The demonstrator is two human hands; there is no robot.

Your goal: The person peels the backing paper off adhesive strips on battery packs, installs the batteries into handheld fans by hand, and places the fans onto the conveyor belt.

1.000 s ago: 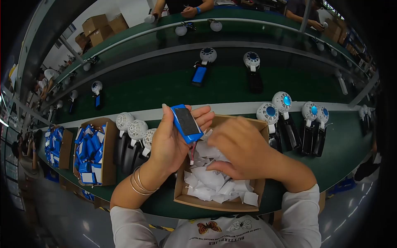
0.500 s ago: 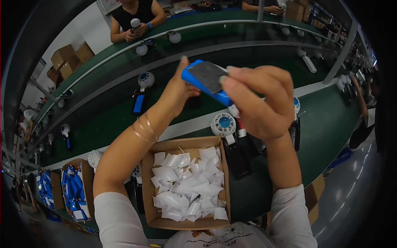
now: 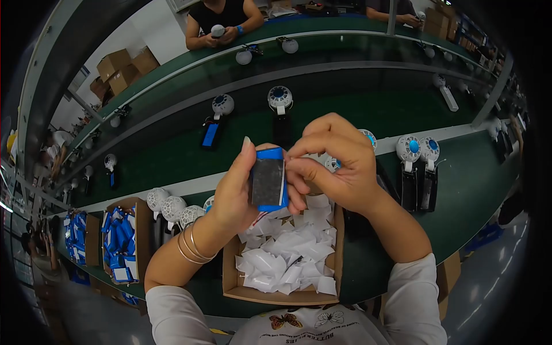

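My left hand (image 3: 234,187) is wrapped around a flat blue battery pack (image 3: 270,153), thumb along its left side and fingers behind it. A dark grey pad (image 3: 267,181) covers most of the pack's upward face, with a thin white strip along its right edge. At the pack's upper right edge, my right hand (image 3: 342,164) has thumb and forefinger pinched together; whatever lies between the tips is too small to make out. Below both hands stands a cardboard box (image 3: 231,282) full of loose white paper-like pieces (image 3: 293,253).
Two boxes of blue battery packs (image 3: 121,236) stand at the left. White handheld fans (image 3: 408,148) lie on the bench to the right, and more white fans (image 3: 173,208) at the left. Behind runs a green conveyor (image 3: 356,98) carrying fans; a person (image 3: 221,23) sits across it.
Both hands have come down and closer to me with the battery pack, which has turned more upright. My right fingers have shifted from over the pad to the pack's edge.
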